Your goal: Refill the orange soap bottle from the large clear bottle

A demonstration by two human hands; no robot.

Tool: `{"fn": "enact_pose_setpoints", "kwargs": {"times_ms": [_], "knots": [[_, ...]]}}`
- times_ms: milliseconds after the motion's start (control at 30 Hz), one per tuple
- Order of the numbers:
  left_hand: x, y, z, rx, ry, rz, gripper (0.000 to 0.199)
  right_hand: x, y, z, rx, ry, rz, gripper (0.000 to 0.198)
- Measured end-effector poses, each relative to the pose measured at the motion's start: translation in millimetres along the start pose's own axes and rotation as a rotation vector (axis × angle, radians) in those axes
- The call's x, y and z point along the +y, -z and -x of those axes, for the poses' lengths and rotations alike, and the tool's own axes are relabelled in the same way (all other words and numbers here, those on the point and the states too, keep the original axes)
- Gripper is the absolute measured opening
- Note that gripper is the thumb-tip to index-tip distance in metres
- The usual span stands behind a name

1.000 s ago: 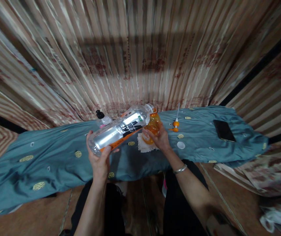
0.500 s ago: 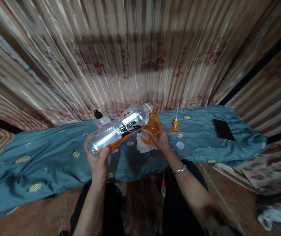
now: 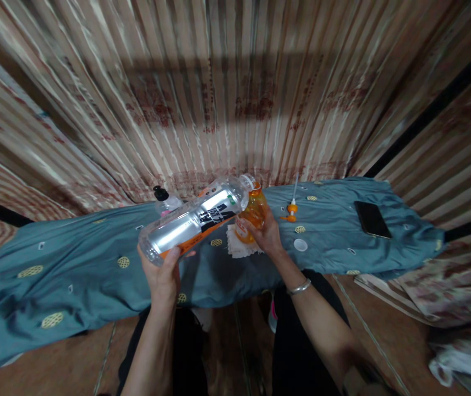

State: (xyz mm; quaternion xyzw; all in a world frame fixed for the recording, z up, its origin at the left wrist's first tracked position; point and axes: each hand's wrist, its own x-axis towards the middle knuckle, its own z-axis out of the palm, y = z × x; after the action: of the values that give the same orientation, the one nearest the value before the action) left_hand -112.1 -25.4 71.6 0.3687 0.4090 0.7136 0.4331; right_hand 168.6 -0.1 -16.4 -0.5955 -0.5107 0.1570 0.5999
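Head camera view shows a long counter [image 3: 95, 264] covered by blue-green cloth with yellow pineapple figures, and a striped curtain [image 3: 235, 104] stands behind its far edge. The left hand [image 3: 161, 279] has its grip closed around the lower part of a clear bottle [image 3: 192, 223] with silver and orange label. This bottle is held in the air above the middle of the counter, tilted, with its neck higher and directed to the right. Its mouth is at the top of an orange bottle [image 3: 256, 206]; whether the two rims touch, I cannot tell. The right hand [image 3: 269, 234] grasps the orange bottle from its right side. The base of it is on or just over a white cloth [image 3: 236, 252], near the middle of the counter.

Behind the clear bottle, by the far edge, is a small bottle [image 3: 168, 202] with black top. To the right of the orange bottle lies an orange pump head [image 3: 292, 209], its tube pointing to the far edge. Nearer to the front edge is a white disc [image 3: 300, 245]. A black phone [image 3: 372, 219] lies toward the right end.
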Motion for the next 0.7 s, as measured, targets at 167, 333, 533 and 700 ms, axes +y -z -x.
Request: {"fn": "enact_pose_setpoints", "kwargs": {"times_ms": [167,333,533,700], "knots": [[2.3,-2.1,1.4,-0.036,-0.024,0.000,0.088,-0.6,-0.1,0.5,-0.004,0.012,-0.009,0.082],[1.0,0.1,0.8,-0.019,-0.024,-0.021,0.094,-1.5,0.3,0.7,-0.009,0.013,-0.009,0.082],[2.0,0.5,-0.7,-0.049,-0.059,-0.031,0.084,0.6,0.2,1.5,-0.022,0.025,-0.013,0.082],[1.0,0.7,-1.0,-0.021,-0.051,-0.017,0.088,1.1,-1.4,1.9,-0.012,0.020,-0.020,0.083]]}}
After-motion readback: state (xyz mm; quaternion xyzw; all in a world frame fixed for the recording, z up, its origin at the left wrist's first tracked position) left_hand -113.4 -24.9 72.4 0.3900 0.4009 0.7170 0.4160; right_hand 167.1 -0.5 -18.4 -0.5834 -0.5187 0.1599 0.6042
